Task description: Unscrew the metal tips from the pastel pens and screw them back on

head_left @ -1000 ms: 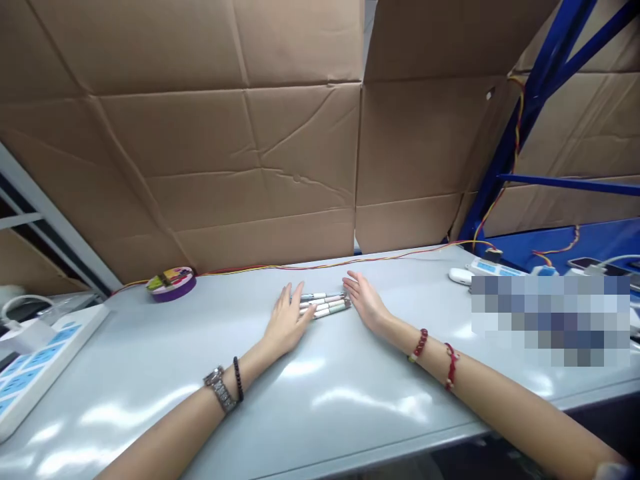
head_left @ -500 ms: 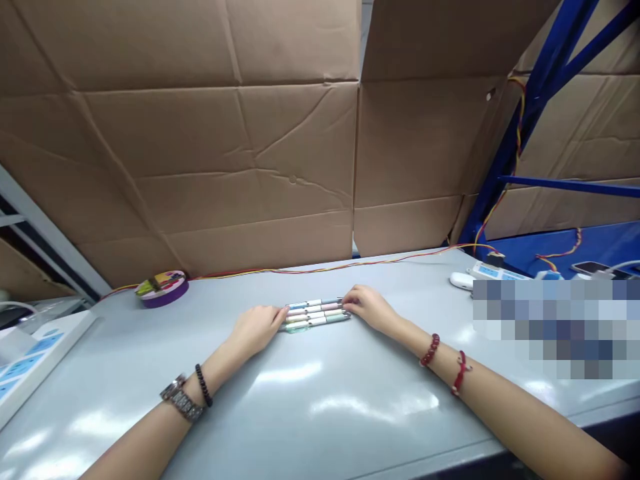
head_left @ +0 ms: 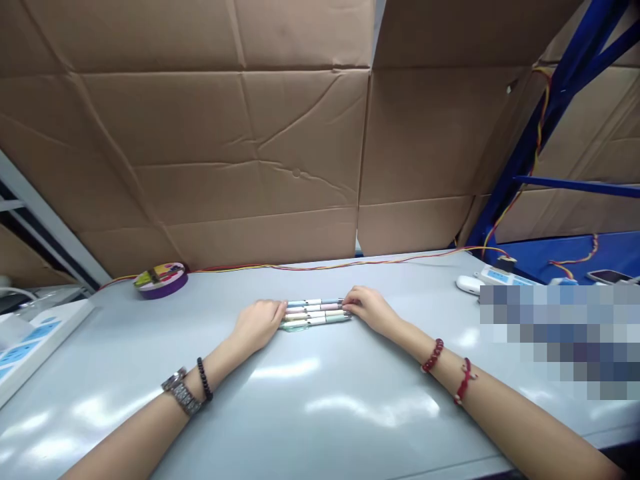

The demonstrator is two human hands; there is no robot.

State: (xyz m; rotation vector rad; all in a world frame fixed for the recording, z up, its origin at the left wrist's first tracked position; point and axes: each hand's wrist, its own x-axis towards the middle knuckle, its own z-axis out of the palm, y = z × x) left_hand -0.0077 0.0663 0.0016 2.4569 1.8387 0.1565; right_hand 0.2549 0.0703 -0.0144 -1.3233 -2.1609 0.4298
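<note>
Several slim pens [head_left: 313, 313] with white and pastel blue, pink, yellow and green barrels lie side by side on the grey table [head_left: 330, 373]. Their long sides run left to right. At their left ends is my left hand [head_left: 259, 324], fingers bent and closed, thumb against the pen ends. My right hand [head_left: 367, 308] closes on the opposite ends, its fingertips touching the tips near the pink and blue pens. The nearest pen, green with a clear clip, sits slightly out to the left. Part of the left ends is hidden behind my left hand.
A round purple-sided box [head_left: 161, 281] stands at the back left. Power strips lie at the left [head_left: 37, 343] and at the right [head_left: 503, 275], near a white rounded device [head_left: 469, 285]. A red-yellow cable [head_left: 320, 267] runs along the cardboard wall [head_left: 260, 167]. A blue frame [head_left: 555, 113] rises at right.
The camera view has shifted slightly. My left hand and its thumb have settled a little closer around the left pen ends. My right hand stays at the right ends.
</note>
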